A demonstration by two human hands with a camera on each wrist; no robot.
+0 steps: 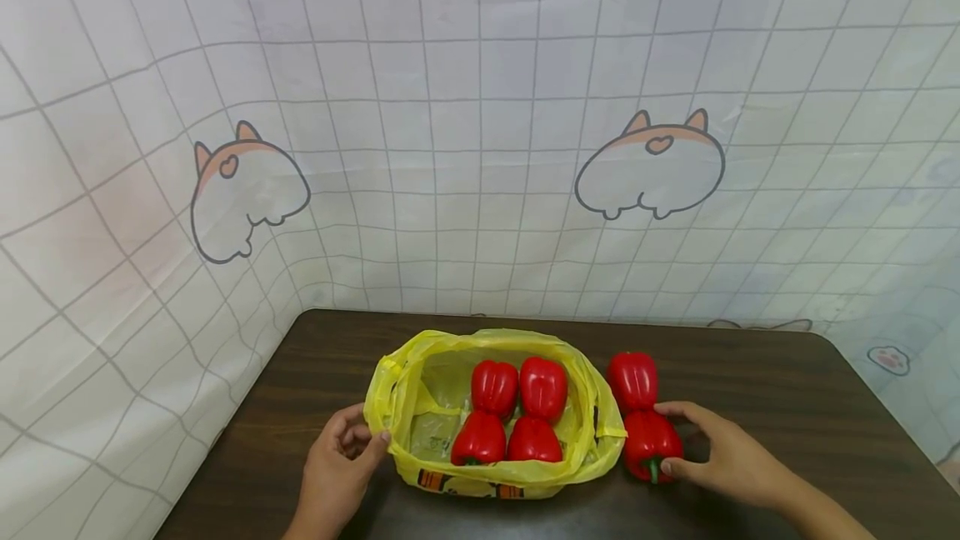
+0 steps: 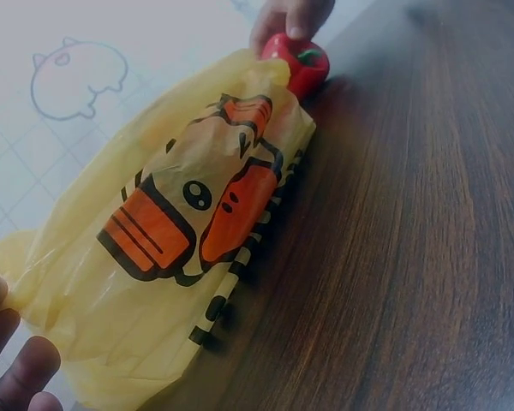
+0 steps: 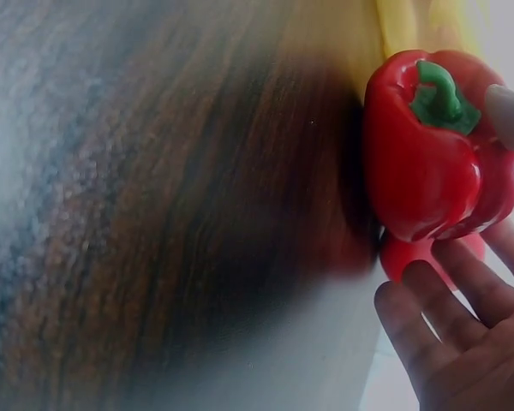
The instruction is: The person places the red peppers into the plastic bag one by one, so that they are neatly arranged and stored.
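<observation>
A yellow plastic bag (image 1: 517,473) with a printed cartoon face (image 2: 197,195) stands with its mouth wide, and several red bell peppers (image 1: 480,438) lie inside. My left hand (image 1: 341,461) pinches the bag's left rim between thumb and fingers. To the right of the bag, my right hand (image 1: 723,457) holds a red bell pepper (image 3: 420,163) with a green stem, its thumb by the stem and its index finger on the far side. Another red bell pepper (image 1: 632,380) lies just behind that one, close to the bag's right side.
A dark wood-grain table (image 1: 780,407) carries everything. Behind and to the left hangs a white grid-patterned cloth (image 1: 480,148) with cartoon animal drawings. A thin dark cord (image 1: 757,325) shows along the table's back edge.
</observation>
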